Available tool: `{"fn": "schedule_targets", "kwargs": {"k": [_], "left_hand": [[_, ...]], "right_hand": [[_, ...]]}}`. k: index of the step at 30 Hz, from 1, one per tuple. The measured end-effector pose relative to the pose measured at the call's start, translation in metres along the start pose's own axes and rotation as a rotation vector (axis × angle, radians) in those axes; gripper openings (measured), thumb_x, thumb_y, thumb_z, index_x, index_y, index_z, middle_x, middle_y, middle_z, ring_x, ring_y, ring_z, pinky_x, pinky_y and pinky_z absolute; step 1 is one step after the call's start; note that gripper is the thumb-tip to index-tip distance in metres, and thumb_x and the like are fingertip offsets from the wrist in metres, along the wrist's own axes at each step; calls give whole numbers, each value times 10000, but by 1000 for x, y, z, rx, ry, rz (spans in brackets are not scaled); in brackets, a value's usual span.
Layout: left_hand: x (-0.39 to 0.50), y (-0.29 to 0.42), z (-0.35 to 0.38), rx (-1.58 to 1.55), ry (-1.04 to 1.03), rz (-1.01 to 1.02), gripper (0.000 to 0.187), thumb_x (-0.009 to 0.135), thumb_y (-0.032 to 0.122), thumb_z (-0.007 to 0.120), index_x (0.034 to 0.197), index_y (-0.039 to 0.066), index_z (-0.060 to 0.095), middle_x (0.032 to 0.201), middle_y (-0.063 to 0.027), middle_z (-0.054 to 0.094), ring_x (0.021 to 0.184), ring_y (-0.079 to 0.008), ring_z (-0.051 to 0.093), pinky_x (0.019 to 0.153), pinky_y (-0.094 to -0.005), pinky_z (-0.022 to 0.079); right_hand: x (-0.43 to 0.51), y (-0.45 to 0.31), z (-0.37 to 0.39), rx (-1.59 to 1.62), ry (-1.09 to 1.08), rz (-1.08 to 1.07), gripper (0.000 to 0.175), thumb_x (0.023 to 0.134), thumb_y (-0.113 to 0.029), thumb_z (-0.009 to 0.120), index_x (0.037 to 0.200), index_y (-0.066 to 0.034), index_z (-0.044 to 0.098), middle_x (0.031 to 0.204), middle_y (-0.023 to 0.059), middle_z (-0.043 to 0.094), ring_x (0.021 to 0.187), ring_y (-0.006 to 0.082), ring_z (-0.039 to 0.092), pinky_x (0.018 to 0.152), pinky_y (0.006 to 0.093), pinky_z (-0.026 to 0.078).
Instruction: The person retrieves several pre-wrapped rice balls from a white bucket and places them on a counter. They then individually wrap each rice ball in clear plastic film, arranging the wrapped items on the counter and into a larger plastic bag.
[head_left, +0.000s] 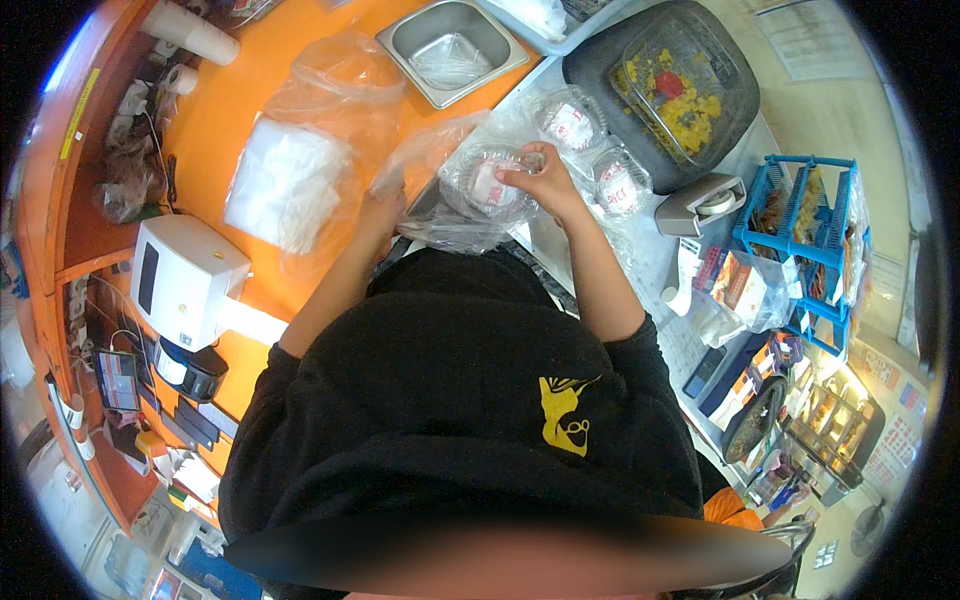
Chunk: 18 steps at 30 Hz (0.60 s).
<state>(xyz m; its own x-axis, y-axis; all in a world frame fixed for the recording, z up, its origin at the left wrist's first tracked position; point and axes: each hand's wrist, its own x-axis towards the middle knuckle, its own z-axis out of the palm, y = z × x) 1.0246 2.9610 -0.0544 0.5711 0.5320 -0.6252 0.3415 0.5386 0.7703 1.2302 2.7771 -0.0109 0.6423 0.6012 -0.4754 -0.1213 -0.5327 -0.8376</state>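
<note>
My right hand (546, 181) grips the rim of a round clear plastic container (489, 187) with red print, which lies inside or against a clear plastic bag (450, 225). My left hand (384, 212) pinches the edge of that bag, left of the container. Two more clear containers with red print, an upper one (571, 124) and a lower one (621, 182), sit just right of my right hand. Left of my left hand, a stack of white plastic bags (281, 184) lies in a clear wrapper on the orange counter (259, 82).
A steel pan (454, 52) holds clear plastic pieces. At the upper right stands a black container with a clear lid (675, 97) over yellow food. A tape dispenser (697, 206) and blue rack (802, 225) are to the right, a white printer-like machine (187, 281) to the left.
</note>
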Motion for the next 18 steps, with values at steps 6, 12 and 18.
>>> {"fn": "schedule_targets", "kwargs": {"k": [6, 12, 18], "left_hand": [[-19, 23, 0, 355, 199, 325, 260, 916, 197, 565, 1078, -2, 521, 968, -136, 576, 828, -214, 566, 727, -312, 452], [-26, 38, 5, 653, 374, 820, 298, 838, 142, 628, 1082, 25, 504, 968, -184, 543, 910, -313, 553, 804, -388, 450], [-35, 49, 10, 701, 222, 795, 219, 822, 160, 674, 972, 20, 598, 871, -134, 601, 815, -264, 585, 728, -359, 461]], "right_hand": [[-39, -53, -8, -668, 171, 11, 796, 738, -438, 776, 1307, 20, 461, 1152, 282, 610, 1003, 361, 637, 842, 392, 496], [-22, -91, -80, -675, 488, -22, 746, 796, -626, 609, 1064, 70, 657, 1095, 224, 660, 1028, 445, 617, 900, 426, 487], [65, -41, -105, -934, 267, 262, 981, 662, -752, 654, 1142, 101, 589, 1220, 285, 581, 1211, 438, 508, 1012, 424, 417]]}}
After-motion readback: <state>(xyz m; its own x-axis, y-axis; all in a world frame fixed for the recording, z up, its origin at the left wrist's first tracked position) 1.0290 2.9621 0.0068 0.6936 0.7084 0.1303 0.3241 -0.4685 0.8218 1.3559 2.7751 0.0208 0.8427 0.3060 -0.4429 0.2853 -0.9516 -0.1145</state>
